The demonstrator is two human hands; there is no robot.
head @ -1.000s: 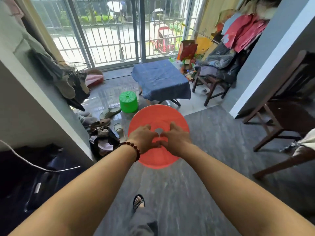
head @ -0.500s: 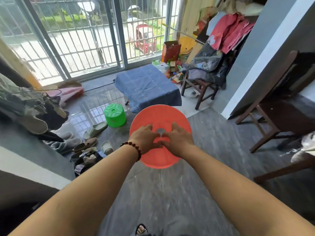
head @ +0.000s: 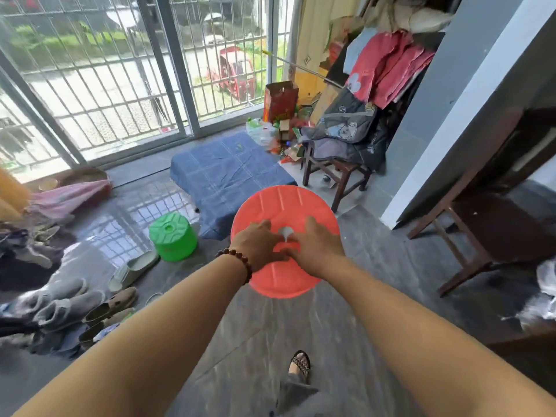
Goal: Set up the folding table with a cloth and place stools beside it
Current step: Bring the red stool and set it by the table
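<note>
Blue cloth (head: 228, 173), centre of frame: covers the low worktop, which is hidden beneath it.

Red stool (head: 285, 203), centre: seat up, carried above the floor, short of the worktop's near edge.

Green stool (head: 173, 237), left of centre: standing just beside the worktop's near-left corner.

Left grip (head: 258, 246) and right grip (head: 316, 251): both clasp the red stool at its middle hole.

Risk, as judged: with so small a hold, the stool may tip or slide out. The glossy floor (head: 376, 281) could cause a slip.

Obstacles: shoes (head: 60, 305) and a slipper (head: 132, 269), lower left, lie near the green stool. A wooden chair (head: 340, 176) piled with clothes crowds the worktop's right side.
</note>
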